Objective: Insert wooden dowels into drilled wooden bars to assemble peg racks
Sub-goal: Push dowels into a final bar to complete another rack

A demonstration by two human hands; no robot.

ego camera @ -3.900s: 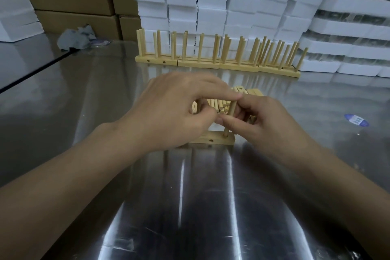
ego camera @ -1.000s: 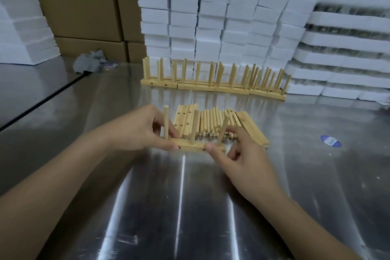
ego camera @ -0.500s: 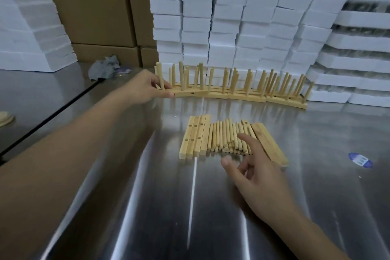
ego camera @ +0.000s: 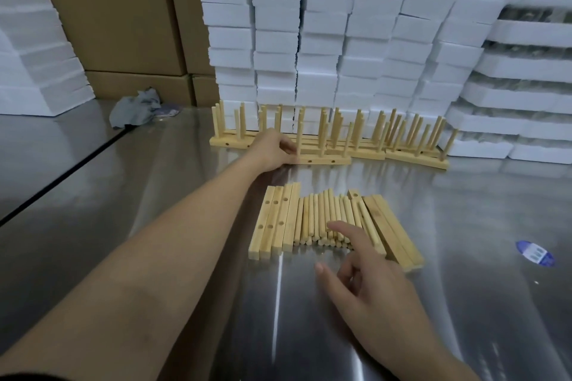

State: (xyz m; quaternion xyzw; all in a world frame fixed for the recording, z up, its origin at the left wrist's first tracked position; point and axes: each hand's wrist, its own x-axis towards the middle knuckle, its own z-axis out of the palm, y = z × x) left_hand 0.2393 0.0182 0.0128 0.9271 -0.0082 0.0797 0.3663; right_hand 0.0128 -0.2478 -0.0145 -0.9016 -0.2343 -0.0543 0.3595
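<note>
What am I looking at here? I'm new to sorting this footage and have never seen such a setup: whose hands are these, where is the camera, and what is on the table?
There is no machine here. These are a person's two bare hands, filmed by one camera worn on the head, looking forward and down. On the shiny metal table lie loose dowels beside drilled bars. The left hand grips the end of a peg rack, whose pegs stand upright, in front of a row of finished racks. The right hand is open and holds nothing, its fingers spread at the loose dowels. Behind stand white foam blocks, and a grey rag lies at the far left.
</note>
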